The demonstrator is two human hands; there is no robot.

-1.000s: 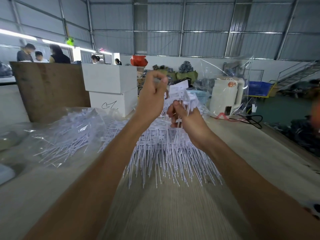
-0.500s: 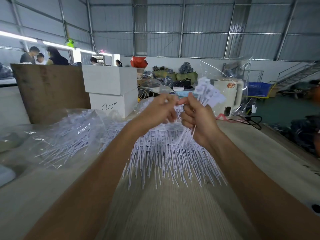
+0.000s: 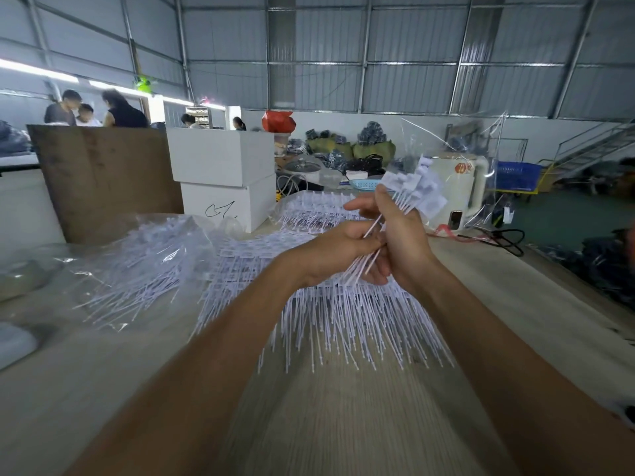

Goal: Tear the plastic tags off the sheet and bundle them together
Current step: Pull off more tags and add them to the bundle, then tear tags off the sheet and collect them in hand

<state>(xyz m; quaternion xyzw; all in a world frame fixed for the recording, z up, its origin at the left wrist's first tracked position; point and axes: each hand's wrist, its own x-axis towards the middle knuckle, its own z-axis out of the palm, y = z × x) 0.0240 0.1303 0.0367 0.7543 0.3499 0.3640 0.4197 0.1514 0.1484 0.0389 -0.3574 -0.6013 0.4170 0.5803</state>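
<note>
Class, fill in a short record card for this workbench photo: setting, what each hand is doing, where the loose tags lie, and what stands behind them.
Setting: wooden table in a metal-walled hall
Right hand: grips a bundle of tags, flat heads up
Left hand: pinches a single tag stem against that bundle
Tag sheets: spread on the table under the hands, stems toward the camera
Bagged tags: in clear plastic, left of the sheets
Behind: two stacked white boxes; white kettle

white boxes [image 3: 223, 176], kettle [image 3: 458, 190], blue basket [image 3: 519, 175]

warehouse workshop, corrugated metal walls [image 3: 412, 49], stacked white boxes [image 3: 223, 176], bagged goods [image 3: 374, 149]
</note>
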